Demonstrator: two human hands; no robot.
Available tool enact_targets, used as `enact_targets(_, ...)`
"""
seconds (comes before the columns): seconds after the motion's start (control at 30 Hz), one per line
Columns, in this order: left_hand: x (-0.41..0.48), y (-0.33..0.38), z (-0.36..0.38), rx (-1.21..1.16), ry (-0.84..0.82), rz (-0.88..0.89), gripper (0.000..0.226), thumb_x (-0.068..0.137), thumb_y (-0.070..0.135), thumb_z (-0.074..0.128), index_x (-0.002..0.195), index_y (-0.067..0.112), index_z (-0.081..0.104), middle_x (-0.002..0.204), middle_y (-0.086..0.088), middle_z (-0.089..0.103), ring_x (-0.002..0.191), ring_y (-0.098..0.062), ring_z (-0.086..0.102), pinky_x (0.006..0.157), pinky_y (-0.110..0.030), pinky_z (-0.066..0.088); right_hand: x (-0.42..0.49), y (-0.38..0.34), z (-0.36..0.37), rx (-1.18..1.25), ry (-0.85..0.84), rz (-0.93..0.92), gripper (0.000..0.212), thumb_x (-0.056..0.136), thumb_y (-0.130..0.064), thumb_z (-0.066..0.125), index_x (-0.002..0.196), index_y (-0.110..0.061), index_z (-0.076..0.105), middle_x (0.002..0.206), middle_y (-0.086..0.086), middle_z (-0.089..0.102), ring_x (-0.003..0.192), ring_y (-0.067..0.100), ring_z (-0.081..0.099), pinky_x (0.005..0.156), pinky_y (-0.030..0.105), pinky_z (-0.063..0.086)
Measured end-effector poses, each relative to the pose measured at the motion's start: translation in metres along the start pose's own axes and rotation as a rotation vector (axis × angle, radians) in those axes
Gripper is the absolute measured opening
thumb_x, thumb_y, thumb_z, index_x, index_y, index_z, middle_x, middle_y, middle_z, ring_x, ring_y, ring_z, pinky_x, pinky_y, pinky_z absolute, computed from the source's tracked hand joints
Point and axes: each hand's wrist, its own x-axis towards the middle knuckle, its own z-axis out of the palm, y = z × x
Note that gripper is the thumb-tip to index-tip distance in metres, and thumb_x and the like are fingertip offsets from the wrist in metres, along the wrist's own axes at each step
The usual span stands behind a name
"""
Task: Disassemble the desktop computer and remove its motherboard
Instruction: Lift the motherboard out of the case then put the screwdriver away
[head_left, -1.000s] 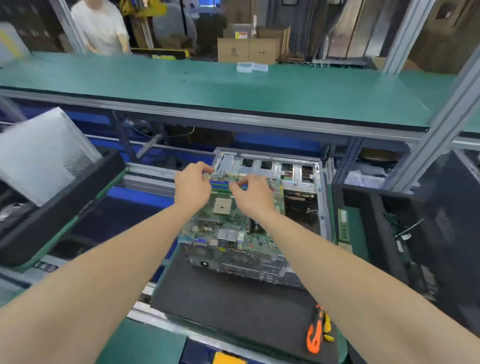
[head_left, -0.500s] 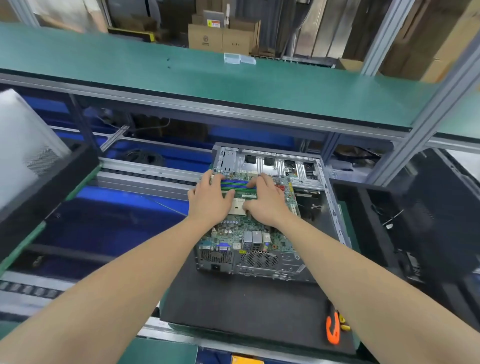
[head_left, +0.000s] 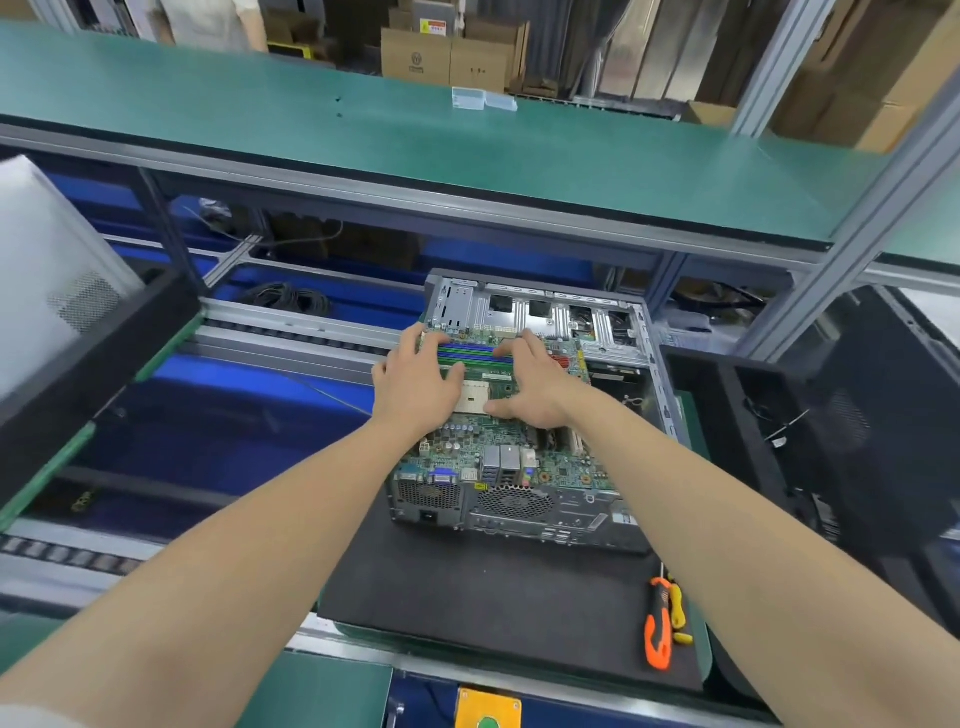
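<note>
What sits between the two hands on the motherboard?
Head view: the beige CPU socket and blue-green memory slots, between left hand and right hand.

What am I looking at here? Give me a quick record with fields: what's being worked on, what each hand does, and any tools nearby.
Workpiece: desktop computer case, opened, lying on a black mat
Board: green motherboard in the case
Left: left hand rests on the board, fingers over the memory slots
Right: right hand rests on the board beside it, fingers spread
Tool: orange screwdriver on the mat, untouched
</note>
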Motion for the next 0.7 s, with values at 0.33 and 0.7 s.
enact_targets(0.33,-0.003,0.007,-0.008,-0.121,0.046,-0.220,0.037,0.109,0.025,0.044,0.135,-0.001,0.046,0.136,-0.018,0.047,0.116,-0.035,0.055,0.101,-0.048,0.046,-0.026,0.046,0.001,0.174,0.521,0.399,0.095,0.087,-0.065,0.069,0.153,-0.010,0.030,0.153,0.018,0.038,0.138,0.038,0.041,0.110,0.049,0.039)
enact_targets(0.7,-0.002,0.014,-0.018,-0.129,0.088,-0.193,0.026,0.109,0.016,0.041,0.116,-0.003,0.057,0.116,-0.027,0.059,0.099,-0.039,0.053,0.093,-0.055,0.045,-0.042,0.061,-0.016,0.810,0.295,0.307,0.106,0.078,-0.036,0.090,0.159,-0.005,0.029,0.161,0.014,0.041,0.143,0.033,0.043,0.111,0.045,0.038)
